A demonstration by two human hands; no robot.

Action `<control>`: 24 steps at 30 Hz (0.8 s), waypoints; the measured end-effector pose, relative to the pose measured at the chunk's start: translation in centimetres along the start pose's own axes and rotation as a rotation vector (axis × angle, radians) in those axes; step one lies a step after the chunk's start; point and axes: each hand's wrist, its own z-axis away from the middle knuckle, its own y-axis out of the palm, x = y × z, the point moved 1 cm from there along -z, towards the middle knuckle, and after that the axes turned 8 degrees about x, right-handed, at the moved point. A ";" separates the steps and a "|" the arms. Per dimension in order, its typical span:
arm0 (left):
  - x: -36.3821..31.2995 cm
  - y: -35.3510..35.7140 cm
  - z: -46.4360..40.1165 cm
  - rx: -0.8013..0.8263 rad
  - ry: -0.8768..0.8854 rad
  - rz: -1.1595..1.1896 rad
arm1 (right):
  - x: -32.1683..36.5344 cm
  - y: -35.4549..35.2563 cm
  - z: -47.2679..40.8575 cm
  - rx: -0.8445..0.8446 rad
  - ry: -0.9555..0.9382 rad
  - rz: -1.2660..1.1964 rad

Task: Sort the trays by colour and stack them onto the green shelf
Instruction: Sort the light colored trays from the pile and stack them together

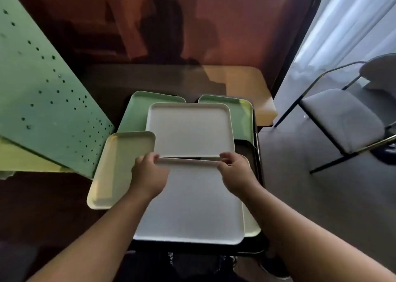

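Below the camera, at 6 o'clock, the near white tray [189, 204] is lying flat atop the pile, long axis running 12 to 6. Both hands are gripping its far rim: left hand [149, 174] pinching the 11 o'clock corner, right hand [235, 172] pinching the 1 o'clock corner, about equally near. Tray looking matte, pale, raised lip, rounded corners. A second white tray [189, 129] is sitting just beyond at 12, green trays [132, 114] showing beneath it, a cream tray [115, 170] overlapping at 9. Green shelf [42, 101], perforated, is standing at 10 o'clock, so the lift probably needs to swing left.
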 end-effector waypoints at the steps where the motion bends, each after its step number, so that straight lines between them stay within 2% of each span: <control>1: 0.6 -0.3 -0.1 -0.013 -0.034 -0.067 | 0.1 0.7 -0.1 0.027 0.013 0.005; 5: 2.4 -0.8 0.1 0.041 -0.105 -0.140 | 0.5 3.5 -0.1 0.103 0.065 0.120; 10: 3.2 -1.3 0.3 0.111 -0.052 -0.166 | 2.5 6.8 0.3 0.274 0.062 0.199; 16: 4.0 -2.3 0.2 0.169 -0.005 -0.228 | 3.8 10.6 1.0 0.354 0.096 0.228; 19: 3.0 -2.8 1.4 0.136 0.084 -0.168 | 4.4 11.7 1.1 0.363 0.130 0.118; 24: 1.3 -3.6 3.8 0.150 0.301 -0.021 | 6.7 12.0 1.4 0.413 0.158 -0.273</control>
